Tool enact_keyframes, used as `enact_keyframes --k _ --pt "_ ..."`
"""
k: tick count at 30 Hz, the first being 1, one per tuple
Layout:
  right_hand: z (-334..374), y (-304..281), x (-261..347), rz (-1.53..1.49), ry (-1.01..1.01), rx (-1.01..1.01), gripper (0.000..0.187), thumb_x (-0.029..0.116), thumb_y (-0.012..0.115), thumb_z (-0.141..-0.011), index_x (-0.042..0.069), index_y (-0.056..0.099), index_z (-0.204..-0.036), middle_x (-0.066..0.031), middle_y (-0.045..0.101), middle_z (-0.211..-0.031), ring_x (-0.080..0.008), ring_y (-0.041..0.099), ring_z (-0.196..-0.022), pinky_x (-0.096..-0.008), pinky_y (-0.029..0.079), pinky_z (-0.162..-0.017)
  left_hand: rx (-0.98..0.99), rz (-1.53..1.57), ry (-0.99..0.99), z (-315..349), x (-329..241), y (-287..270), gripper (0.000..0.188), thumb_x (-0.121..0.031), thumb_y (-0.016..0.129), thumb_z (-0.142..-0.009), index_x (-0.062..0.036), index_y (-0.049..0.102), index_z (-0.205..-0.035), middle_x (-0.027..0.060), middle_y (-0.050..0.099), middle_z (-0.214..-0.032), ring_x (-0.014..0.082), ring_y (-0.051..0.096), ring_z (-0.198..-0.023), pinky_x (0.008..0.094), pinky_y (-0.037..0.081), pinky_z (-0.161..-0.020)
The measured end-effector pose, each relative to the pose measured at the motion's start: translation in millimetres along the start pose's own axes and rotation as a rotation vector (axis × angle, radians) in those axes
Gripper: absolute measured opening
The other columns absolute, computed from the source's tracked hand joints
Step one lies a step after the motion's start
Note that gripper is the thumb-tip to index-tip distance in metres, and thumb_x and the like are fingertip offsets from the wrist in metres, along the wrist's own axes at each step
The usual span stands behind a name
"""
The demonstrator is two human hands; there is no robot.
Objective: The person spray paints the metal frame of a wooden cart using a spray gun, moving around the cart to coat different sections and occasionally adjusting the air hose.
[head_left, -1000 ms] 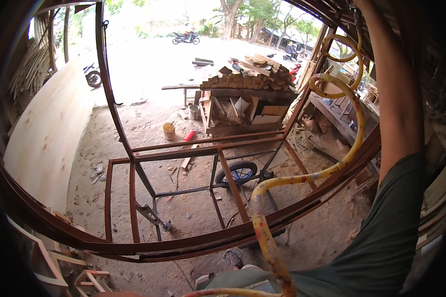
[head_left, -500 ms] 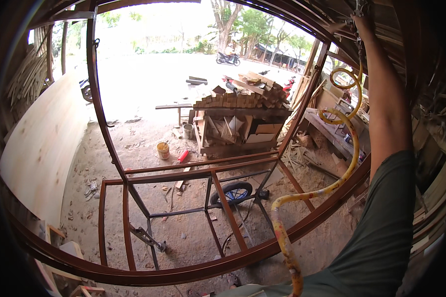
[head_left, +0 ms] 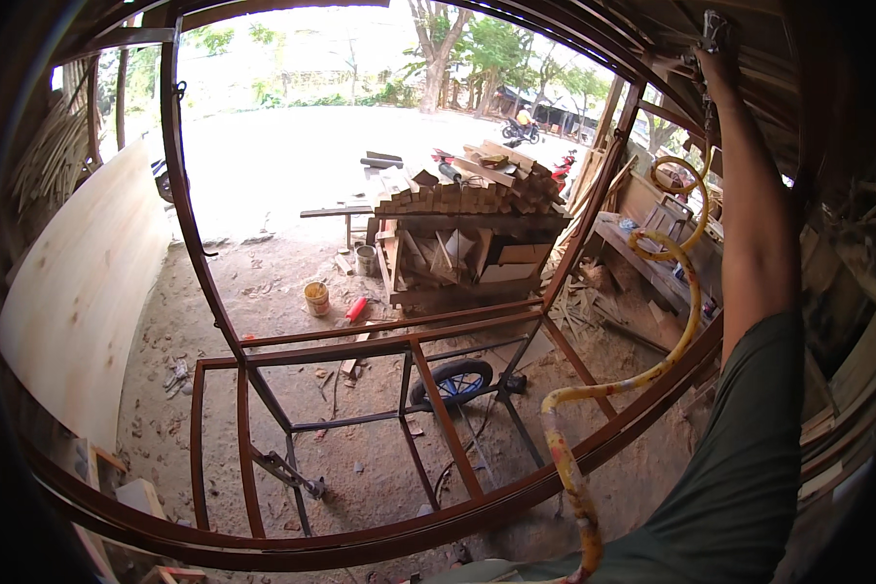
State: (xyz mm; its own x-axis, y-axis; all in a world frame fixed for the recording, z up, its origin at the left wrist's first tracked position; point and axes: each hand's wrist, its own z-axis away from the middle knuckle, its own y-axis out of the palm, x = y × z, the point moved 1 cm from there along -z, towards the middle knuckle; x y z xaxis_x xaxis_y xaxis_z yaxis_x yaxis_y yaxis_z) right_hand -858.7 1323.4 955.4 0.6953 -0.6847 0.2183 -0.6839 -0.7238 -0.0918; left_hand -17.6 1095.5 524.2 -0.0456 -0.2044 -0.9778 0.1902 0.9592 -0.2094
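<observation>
My right arm reaches up to the upper right, where my right hand (head_left: pixel 718 68) is closed around a spray gun (head_left: pixel 715 31) with a metal body. The gun is close to the upper bars of a large brown-painted metal frame (head_left: pixel 292 557); whether it touches them I cannot tell. From below my hand a coiled yellow air hose (head_left: pixel 566 457), stained with paint, hangs down and crosses in front of the frame to the lower edge. A wheel with a black tyre (head_left: pixel 485 373) and blue hub shows within the frame's lower part. My left hand is out of sight.
Beyond the frame stands a wooden stand (head_left: pixel 467 294) piled with cut timber (head_left: pixel 457 201). A yellow bucket (head_left: pixel 316 299) and a red cylinder (head_left: pixel 356 310) are on the dirt floor. One plywood sheet (head_left: pixel 83 292) leans at left; a bench (head_left: pixel 652 258) is at right.
My right hand and the spray gun have shifted slightly, with the gun's body now more visible. A motorbike with a rider in the background has moved to the right.
</observation>
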Motion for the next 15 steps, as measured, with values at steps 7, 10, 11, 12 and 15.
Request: enact_keyframes --k 7,10,11,12,15 --pt "53.8 -21.6 73.8 -0.164 0.058 0.077 0.087 0.043 0.083 -0.074 0.003 0.048 -0.143 -0.0219 0.066 -0.125 -0.0330 0.064 -0.116 -0.0421 0.049 -0.098 -0.112 -0.064 0.018 7.5 -15.1 7.7 0.033 -0.030 0.074 -0.087 0.0030 0.071 -0.086 0.0176 0.070 -0.093 0.0317 0.071 -0.083 0.0373 0.055 -0.070" --pt "64.1 -24.1 93.1 -0.263 -0.048 -0.034 0.070 0.045 0.084 -0.074 -0.001 0.063 -0.123 -0.0199 0.071 -0.109 -0.0290 0.069 -0.099 -0.0425 0.052 -0.082 -0.108 -0.089 0.014 19.5 -14.6 11.3 0.031 -0.027 0.077 -0.085 0.0032 0.071 -0.087 0.0183 0.070 -0.094 0.0315 0.071 -0.083 0.0367 0.055 -0.070" --pt "67.8 -24.1 103.7 -0.273 -0.059 -0.045 0.066 0.045 0.084 -0.075 -0.002 0.066 -0.118 -0.0182 0.072 -0.105 -0.0271 0.069 -0.093 -0.0410 0.053 -0.075 -0.095 -0.093 0.002 25.4 -14.4 12.3 0.030 -0.026 0.077 -0.084 0.0033 0.071 -0.088 0.0185 0.070 -0.095 0.0315 0.072 -0.083 0.0365 0.055 -0.069" --pt "71.8 -25.2 113.5 -0.281 -0.071 -0.057 0.063 0.045 0.084 -0.075 -0.003 0.069 -0.113 -0.0165 0.073 -0.100 -0.0251 0.070 -0.086 -0.0395 0.053 -0.067 -0.083 -0.096 -0.010 30.7 -14.4 13.5 0.029 -0.025 0.078 -0.083 0.0033 0.072 -0.088 0.0187 0.070 -0.095 0.0315 0.072 -0.082 0.0363 0.055 -0.069" --pt "92.1 -34.5 156.0 -0.420 0.008 0.064 0.055 0.042 0.084 -0.076 -0.002 0.073 -0.107 -0.0126 0.074 -0.094 -0.0209 0.069 -0.078 -0.0373 0.052 -0.061 -0.065 -0.137 0.021 40.9 -19.5 17.7 0.030 -0.024 0.080 -0.083 0.0034 0.073 -0.092 0.0186 0.071 -0.097 0.0308 0.072 -0.081 0.0366 0.056 -0.068"
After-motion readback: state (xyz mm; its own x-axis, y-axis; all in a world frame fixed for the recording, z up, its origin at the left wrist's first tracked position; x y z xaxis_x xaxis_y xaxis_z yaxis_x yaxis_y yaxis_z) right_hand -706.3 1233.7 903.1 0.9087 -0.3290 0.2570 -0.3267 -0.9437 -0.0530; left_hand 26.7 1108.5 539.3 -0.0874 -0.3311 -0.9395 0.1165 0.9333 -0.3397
